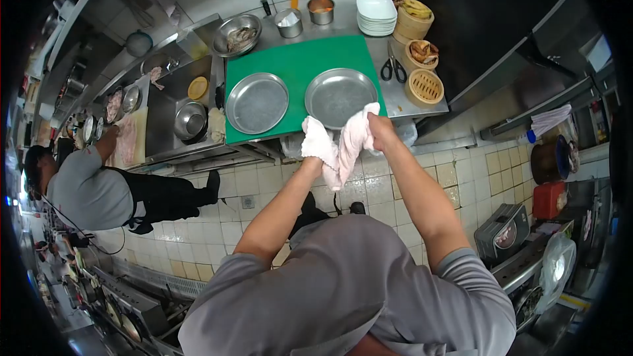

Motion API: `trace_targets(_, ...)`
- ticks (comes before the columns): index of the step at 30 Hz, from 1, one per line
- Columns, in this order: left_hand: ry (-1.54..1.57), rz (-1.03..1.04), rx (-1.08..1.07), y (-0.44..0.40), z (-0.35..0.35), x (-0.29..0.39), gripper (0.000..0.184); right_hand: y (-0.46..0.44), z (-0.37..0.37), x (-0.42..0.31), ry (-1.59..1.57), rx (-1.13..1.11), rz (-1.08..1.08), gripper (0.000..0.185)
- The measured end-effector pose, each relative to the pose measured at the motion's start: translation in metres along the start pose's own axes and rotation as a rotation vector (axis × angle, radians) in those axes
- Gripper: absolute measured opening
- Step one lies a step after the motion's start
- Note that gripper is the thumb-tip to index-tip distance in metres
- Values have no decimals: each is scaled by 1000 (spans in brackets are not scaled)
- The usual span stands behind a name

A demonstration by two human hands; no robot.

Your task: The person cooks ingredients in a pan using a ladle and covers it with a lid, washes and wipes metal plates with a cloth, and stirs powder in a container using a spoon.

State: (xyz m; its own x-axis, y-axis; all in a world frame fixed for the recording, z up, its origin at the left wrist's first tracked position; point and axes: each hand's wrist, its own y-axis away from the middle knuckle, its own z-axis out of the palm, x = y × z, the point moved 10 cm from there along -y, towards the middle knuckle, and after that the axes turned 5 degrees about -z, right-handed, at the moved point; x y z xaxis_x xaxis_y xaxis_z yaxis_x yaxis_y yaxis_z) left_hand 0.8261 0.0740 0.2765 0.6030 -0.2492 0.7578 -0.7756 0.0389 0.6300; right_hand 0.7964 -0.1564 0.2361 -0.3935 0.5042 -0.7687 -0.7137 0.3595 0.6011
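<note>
A white cloth (340,147) hangs in a sagging loop between my two hands, just in front of the counter edge. My left hand (312,166) is closed round one end, its fingers partly covered by the fabric. The other end is gripped in my right hand (380,132), held a little higher. Right behind the cloth, a round metal pan (341,97) lies on the green cutting board (297,59). A second round metal pan (257,103) lies on the board's left part. Both pans look bare inside.
Scissors (393,66), bamboo steamers (424,87) and stacked white dishes (376,16) stand right of the board. Metal bowls (237,34) and small metal pots (321,10) line the back. At left, a co-worker (92,181) stands by the sink (161,118). A dark cabinet (488,26) rises at right.
</note>
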Motion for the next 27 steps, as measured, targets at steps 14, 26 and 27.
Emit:
trace_targets(14, -745, 815, -1354, 176, 295, -105, 13, 253, -279, 48, 208, 147, -345, 44)
trace_targets(26, -1177, 1710, -1542, 424, 477, -143, 43, 319, -448, 127, -1327, 308, -617, 45)
trace_targets(27, -1423, 1678, -1604, 413, 483, -162, 48, 307, -469, 146, -1359, 336, -609, 36)
